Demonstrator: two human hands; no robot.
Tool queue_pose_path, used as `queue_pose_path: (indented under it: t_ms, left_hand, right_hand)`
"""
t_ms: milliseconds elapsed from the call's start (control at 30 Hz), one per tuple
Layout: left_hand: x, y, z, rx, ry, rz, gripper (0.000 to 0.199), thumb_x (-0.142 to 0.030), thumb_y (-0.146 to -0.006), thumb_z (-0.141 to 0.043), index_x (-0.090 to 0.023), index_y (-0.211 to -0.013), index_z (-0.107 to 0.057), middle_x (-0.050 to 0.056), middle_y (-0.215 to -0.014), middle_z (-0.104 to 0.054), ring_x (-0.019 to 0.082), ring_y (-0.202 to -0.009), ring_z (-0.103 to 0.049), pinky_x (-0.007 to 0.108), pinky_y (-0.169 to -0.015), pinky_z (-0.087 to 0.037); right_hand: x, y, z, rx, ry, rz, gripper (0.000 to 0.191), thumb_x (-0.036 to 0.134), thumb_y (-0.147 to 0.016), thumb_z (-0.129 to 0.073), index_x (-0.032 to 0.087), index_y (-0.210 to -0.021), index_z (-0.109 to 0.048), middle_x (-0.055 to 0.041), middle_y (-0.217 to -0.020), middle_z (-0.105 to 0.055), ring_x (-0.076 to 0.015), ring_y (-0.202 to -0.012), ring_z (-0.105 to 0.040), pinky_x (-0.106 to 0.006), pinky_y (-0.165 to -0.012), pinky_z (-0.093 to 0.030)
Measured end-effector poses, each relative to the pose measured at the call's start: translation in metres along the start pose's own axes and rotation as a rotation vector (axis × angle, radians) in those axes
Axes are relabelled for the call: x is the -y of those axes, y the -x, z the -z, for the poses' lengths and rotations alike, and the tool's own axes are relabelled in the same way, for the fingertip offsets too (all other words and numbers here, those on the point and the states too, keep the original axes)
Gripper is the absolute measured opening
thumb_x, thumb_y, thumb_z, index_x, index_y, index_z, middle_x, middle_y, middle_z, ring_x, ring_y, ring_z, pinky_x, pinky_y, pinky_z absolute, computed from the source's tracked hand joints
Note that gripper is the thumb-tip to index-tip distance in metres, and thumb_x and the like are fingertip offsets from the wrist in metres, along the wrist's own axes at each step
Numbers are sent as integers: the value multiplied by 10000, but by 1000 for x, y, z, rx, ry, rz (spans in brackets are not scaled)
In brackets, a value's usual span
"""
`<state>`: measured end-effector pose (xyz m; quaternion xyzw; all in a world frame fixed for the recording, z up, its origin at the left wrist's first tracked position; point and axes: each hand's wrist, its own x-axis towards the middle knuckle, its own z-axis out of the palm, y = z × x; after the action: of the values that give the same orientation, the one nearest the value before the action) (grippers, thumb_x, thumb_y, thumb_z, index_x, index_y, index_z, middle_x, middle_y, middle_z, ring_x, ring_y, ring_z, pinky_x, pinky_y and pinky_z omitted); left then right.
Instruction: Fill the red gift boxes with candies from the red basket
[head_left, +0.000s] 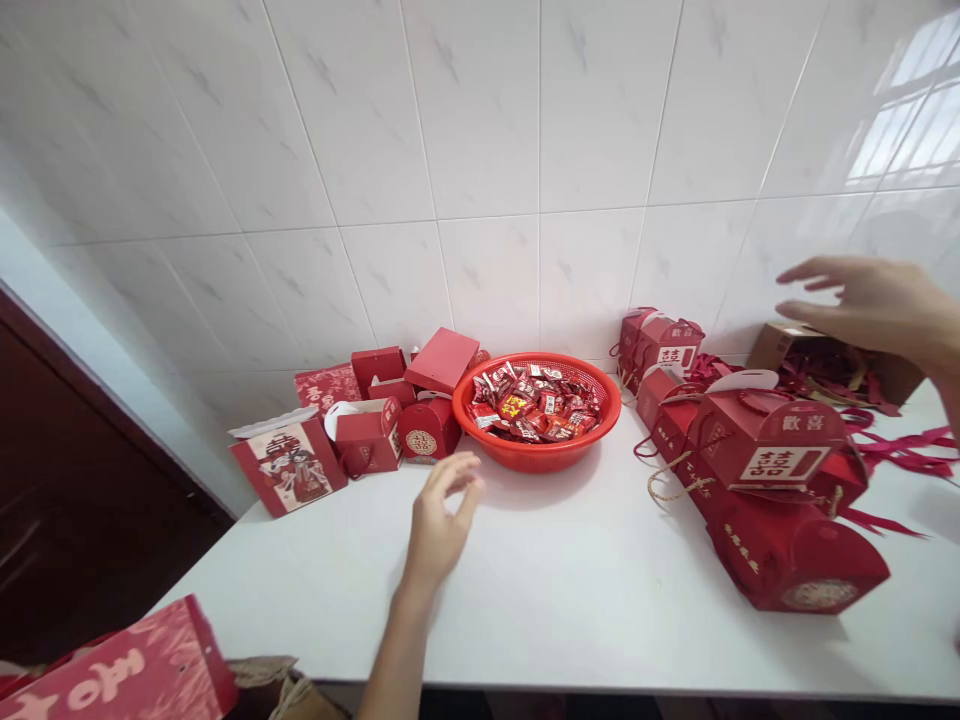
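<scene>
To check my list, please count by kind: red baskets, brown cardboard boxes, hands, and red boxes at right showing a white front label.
Red basket: 1
Brown cardboard box: 1
Hands, left hand and right hand: 2
White-labelled red boxes, front and back: 2
Total: 6

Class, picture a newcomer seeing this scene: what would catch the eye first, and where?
Probably the red basket full of wrapped candies, at the back middle of the white table. Red gift boxes flank it, piled right and grouped left. The left hand is before it, the right hand raised at far right.
</scene>
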<state>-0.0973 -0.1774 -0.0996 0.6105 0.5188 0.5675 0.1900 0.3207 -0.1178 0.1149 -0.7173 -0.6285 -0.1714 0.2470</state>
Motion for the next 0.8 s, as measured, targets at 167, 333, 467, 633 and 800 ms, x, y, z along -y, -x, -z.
queue_pose_path:
  t_ms: [167,333,467,633,800]
  left_hand:
    - [3,-69,21,-184,-185,90,408,-300,-808,-627,-193,-1201,-641,141,-1364,-599,194,-852,-701,361,-837,-585]
    - [4,-107,31,-179,-390,204,289,-274,-825,-589,-161,-1070,-695,170,-1249,-675,261,-908,-695,439,-943,-517]
    - [0,-96,39,-183,-474,217,163,-290,-802,-571,-198,-751,-695,104,-851,-749,298,-922,-680,433,-935,-491]
    - [-14,-52,38,-284,-216,138,184,-359,-740,-614,-196,-693,-684,45,-735,-701,216,-707,-649,341,-754,-526]
    - [-33,-6,28,-190,72,-36,188,-370,-756,-685,-188,-713,-668,25,-750,-625,164,-709,-601,257,-657,-508]
  right_hand:
    - [84,56,29,-233,-566,456,214,324,-870,-628,193,-1016,-712,-88,-1058,-723,-181,-885,-707,-344,-842,-554]
    - [143,108,19,-21,-709,823,160,293,-925,-577,224,-996,-703,-67,-1112,-708,-201,-953,-691,-341,-830,-554]
    - [164,115,-5,179,-818,894,158,282,-944,-571,209,-1011,-693,-76,-1054,-718,-210,-955,-666,-324,-819,-518]
    - [187,104,-56,471,-818,818,164,213,-914,-585,186,-1043,-682,-51,-962,-726,-167,-783,-642,-267,-696,-440]
    - [211,104,-91,645,-744,881,363,329,-973,-545,208,-1308,-613,-38,-898,-715,-146,-690,-584,-251,-663,-374]
